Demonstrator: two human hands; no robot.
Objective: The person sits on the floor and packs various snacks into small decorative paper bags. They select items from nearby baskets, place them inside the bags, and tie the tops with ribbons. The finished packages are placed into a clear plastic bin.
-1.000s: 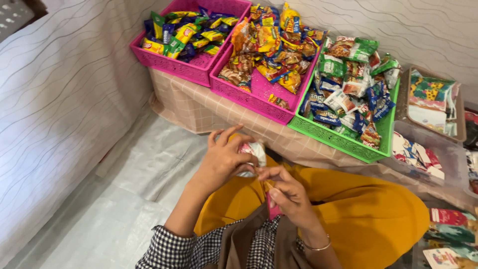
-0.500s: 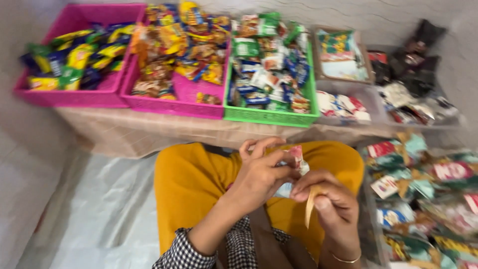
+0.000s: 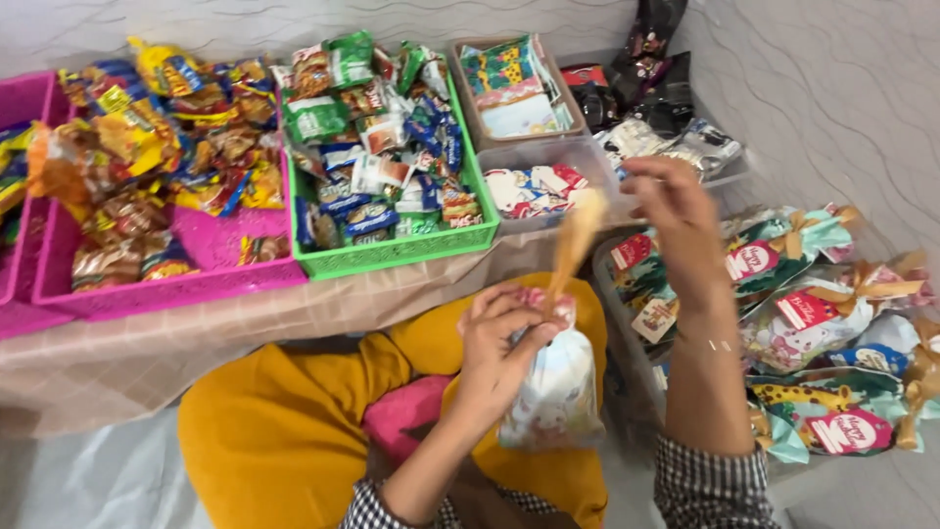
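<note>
The left hand (image 3: 499, 343) grips the neck of a filled bag (image 3: 556, 397) over the yellow lap. The right hand (image 3: 676, 211) is raised, fingers pinching a gold ribbon (image 3: 576, 240) running up from the bag. A green basket (image 3: 392, 253) sits behind.

Both forearms wore checked sleeves, black-and-white small plaid, cuffs pushed up short of wrists. Left hand (image 3: 499, 343) bare, no ring visible. Right hand (image 3: 676, 211) bare; thin pale bangle showed on right forearm, blurred. Lap covered by mustard-yellow garment (image 3: 284, 431), loose folds; pink fabric patch (image 3: 406, 416) showed between folds
</note>
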